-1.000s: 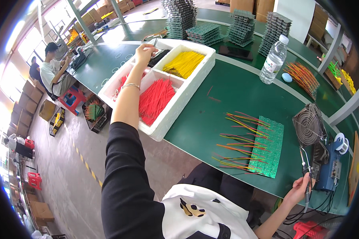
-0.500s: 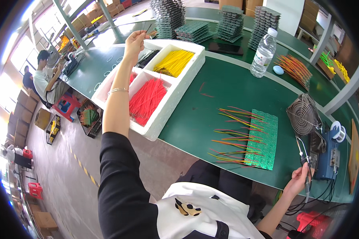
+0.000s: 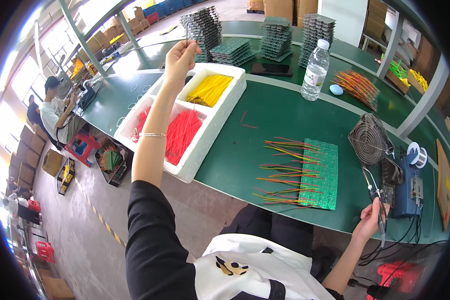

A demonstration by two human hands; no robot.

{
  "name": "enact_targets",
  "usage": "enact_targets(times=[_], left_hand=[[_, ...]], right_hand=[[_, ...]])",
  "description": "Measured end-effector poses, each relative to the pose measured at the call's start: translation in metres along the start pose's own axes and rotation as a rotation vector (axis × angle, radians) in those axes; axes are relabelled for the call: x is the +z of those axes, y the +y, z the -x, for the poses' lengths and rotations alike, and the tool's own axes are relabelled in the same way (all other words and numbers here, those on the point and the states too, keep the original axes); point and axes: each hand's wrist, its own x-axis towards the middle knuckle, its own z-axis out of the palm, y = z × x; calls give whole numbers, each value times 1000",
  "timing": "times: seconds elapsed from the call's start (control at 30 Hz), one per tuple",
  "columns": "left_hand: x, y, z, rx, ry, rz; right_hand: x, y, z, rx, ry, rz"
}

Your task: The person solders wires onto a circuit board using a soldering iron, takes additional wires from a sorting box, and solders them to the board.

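Note:
My left hand (image 3: 181, 60) is raised over the far end of the white foam tray (image 3: 237, 92), fingers pinched on a thin black wire that sticks up above them. Yellow wires (image 3: 210, 90) and red wires (image 3: 184, 135) lie in the tray's compartments; my hand and forearm hide most of the black ones. My right hand (image 3: 367, 220) grips a soldering iron (image 3: 373, 192), tip upward, at the right table edge. Between the hands lies a green circuit board panel (image 3: 321, 175), with red, yellow and dark wires (image 3: 282, 172) extending left from it.
A fume fan (image 3: 370, 140), a blue soldering station (image 3: 409, 187) and a solder spool (image 3: 417, 155) stand at right. Beyond are a water bottle (image 3: 315, 71), a phone (image 3: 271, 69), a wired bundle (image 3: 356, 87) and stacked boards (image 3: 201, 30). A person (image 3: 55, 107) sits at far left.
My left hand has lifted away from the black-wire compartment, still pinching the wire. The view has shifted slightly; my right hand keeps the iron in about the same place.

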Motion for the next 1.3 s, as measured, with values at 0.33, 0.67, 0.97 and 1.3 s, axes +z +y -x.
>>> enact_targets(times=[0.33, 0.67, 0.97, 1.3], left_hand=[[153, 16, 115, -471, -541, -46], [206, -53, 146, -338, -695, -244], [228, -59, 150, -171, -673, -524], [229, -77, 160, -157, -627, -379]], right_hand=[[30, -10, -15, 23, -180, 6], [31, -5, -36, -74, -209, 141], [51, 5, -34, 92, -229, -24], [56, 10, -16, 241, -299, -39]])
